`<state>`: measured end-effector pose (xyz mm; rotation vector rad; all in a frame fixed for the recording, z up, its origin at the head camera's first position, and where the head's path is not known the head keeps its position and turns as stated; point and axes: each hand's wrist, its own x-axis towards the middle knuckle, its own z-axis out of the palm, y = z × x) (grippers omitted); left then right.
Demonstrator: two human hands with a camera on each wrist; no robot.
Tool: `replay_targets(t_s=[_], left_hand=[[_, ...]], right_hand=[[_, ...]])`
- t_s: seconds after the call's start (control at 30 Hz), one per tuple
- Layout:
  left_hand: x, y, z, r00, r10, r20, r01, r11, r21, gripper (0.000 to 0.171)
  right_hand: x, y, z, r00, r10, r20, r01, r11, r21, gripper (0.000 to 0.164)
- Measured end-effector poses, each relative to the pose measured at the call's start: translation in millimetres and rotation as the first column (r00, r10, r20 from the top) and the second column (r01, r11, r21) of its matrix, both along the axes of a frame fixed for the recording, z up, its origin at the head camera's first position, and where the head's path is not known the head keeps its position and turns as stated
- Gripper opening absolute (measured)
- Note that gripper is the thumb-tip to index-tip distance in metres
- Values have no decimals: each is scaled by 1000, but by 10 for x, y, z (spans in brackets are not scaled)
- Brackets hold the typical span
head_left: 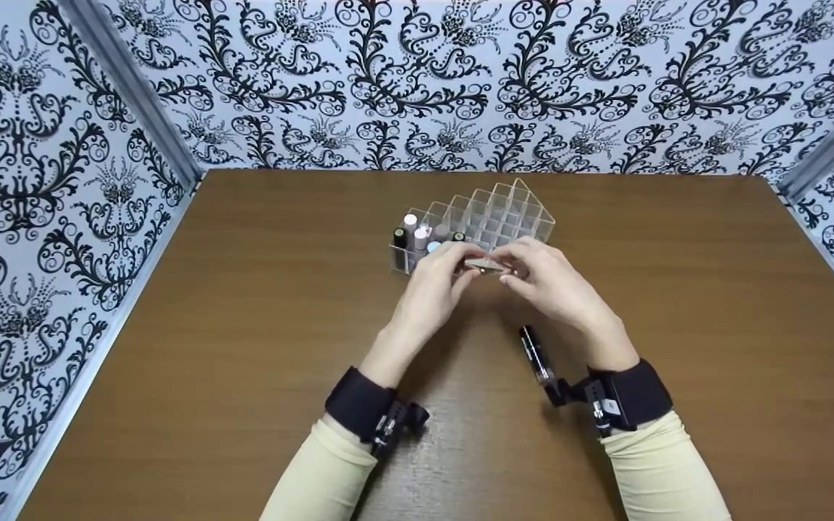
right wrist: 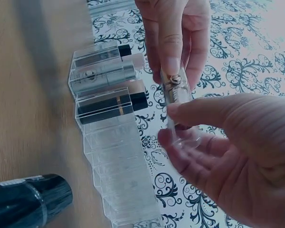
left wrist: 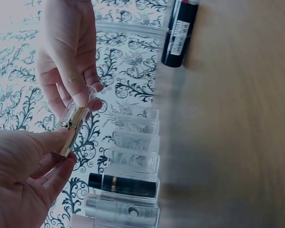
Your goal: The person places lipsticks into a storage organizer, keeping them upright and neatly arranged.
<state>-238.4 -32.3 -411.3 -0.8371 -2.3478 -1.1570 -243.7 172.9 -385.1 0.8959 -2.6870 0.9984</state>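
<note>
Held between both hands is a slim clear cosmetic tube with gold parts (left wrist: 75, 121), like a lipstick or gloss. My left hand (head_left: 431, 286) pinches one end with thumb and fingers. The thumb and fingers of my right hand (head_left: 554, 286) grip the other end. In the right wrist view a small emblem shows on the tube (right wrist: 175, 88) by the left thumb. Just beyond the hands stands a stepped clear organizer (head_left: 515, 217). Several cosmetic tubes fill its left end, among them a black one with a gold band (left wrist: 128, 185) and a silver one (right wrist: 102, 75).
On the brown table (head_left: 243, 347) a black lipstick-like tube (head_left: 535, 354) lies below the right hand, close to the right wrist camera. Patterned black-and-white panels (head_left: 424, 79) stand behind the table and at both sides.
</note>
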Motion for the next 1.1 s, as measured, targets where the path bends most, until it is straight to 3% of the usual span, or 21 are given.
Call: replay_targets(t_s=[0.13, 0.47, 0.6, 0.9, 1.03, 1.1], left_hand=[[7, -13, 45, 998, 41, -37, -40, 999, 6, 19], [21, 14, 136, 983, 120, -138, -113, 992, 56, 30], [31, 14, 175, 980, 104, -170, -97, 994, 49, 39], [1, -50, 265, 987, 57, -148, -57, 998, 2, 52], [-3, -106, 301, 991, 25, -131, -33, 998, -57, 64], [-6, -146, 328, 993, 8, -118, -18, 996, -88, 70]], right_hand=[[17, -20, 57, 999, -42, -9, 40, 991, -127, 26], [42, -148, 128, 987, -155, -41, 131, 929, -345, 31], [41, -226, 156, 984, -176, -23, 147, 881, -450, 32], [-25, -428, 122, 972, -234, -8, 173, 742, -647, 44], [-44, -497, 107, 962, -274, 14, 204, 680, -704, 38], [-47, -531, 108, 958, -286, 15, 208, 663, -719, 35]])
